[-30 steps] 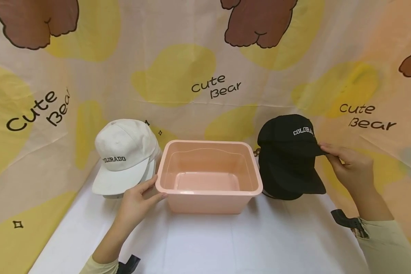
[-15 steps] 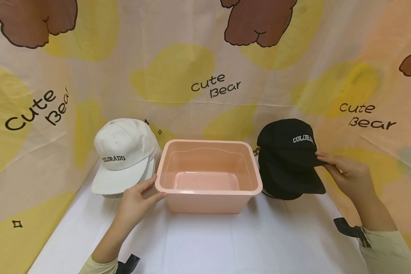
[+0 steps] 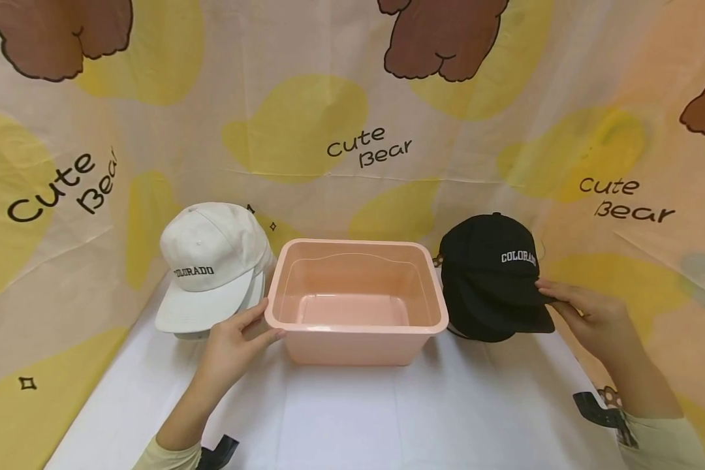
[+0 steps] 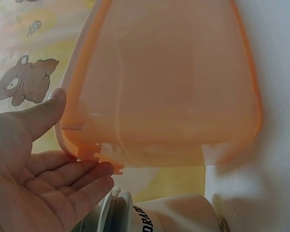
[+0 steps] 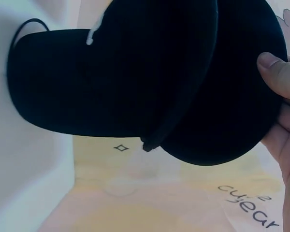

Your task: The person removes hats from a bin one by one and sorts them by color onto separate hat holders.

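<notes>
A pink plastic basin [image 3: 358,349] stands on the white table. My left hand [image 3: 232,356] holds its near left corner, thumb and fingers at the rim; in the left wrist view the thumb lies on the rim and the fingers [image 4: 82,179] reach beneath it. To the right, a black cap [image 3: 487,245] lettered COLORADO sits over another black cap [image 3: 482,326]. My right hand [image 3: 596,320] pinches the upper cap's brim, the thumb on one face and the fingers behind it in the right wrist view.
White caps [image 3: 211,238], one over another, stand left of the basin, the top one lettered COLORADO. A printed bear cloth [image 3: 305,124] hangs behind the white tabletop [image 3: 341,418].
My right hand has come down with the upper black cap, whose brim now overlaps the lower cap's brim. My left hand and the basin have stayed in place.
</notes>
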A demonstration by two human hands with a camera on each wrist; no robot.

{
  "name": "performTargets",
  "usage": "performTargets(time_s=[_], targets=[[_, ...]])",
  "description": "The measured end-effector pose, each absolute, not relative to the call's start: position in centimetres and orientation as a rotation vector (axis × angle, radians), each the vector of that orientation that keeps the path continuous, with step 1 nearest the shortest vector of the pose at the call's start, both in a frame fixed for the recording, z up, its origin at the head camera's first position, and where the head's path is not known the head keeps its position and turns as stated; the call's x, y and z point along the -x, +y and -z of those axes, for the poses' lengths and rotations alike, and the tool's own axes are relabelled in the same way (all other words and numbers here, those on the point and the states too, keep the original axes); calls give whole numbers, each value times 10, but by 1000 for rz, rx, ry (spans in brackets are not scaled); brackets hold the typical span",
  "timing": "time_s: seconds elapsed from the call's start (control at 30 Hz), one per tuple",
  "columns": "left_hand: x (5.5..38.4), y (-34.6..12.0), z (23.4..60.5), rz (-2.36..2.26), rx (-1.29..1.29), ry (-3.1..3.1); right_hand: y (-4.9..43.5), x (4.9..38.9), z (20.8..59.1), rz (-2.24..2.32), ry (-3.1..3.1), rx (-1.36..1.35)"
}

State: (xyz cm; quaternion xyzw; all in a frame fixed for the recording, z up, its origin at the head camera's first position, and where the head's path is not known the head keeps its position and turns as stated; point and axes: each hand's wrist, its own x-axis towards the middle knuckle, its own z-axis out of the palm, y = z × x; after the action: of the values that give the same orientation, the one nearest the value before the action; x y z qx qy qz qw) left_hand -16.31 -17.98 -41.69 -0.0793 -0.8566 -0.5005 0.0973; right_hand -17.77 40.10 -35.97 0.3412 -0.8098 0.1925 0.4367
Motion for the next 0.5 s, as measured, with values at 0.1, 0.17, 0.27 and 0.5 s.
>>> performTargets(time_s=[0.1,0.17,0.27,0.5], targets=[[163,-180,417,1499,238,-2537,402,173,366,-494,-2045,-862],[164,-180,418,1503,239,-2537,403,171,371,-501,-2060,-873],[164,-180,418,1492,243,-2531,403,169,377,-499,-2089,-886],[164,-181,418,1458,244,-2536,408,167,390,-504,-2121,-874]])
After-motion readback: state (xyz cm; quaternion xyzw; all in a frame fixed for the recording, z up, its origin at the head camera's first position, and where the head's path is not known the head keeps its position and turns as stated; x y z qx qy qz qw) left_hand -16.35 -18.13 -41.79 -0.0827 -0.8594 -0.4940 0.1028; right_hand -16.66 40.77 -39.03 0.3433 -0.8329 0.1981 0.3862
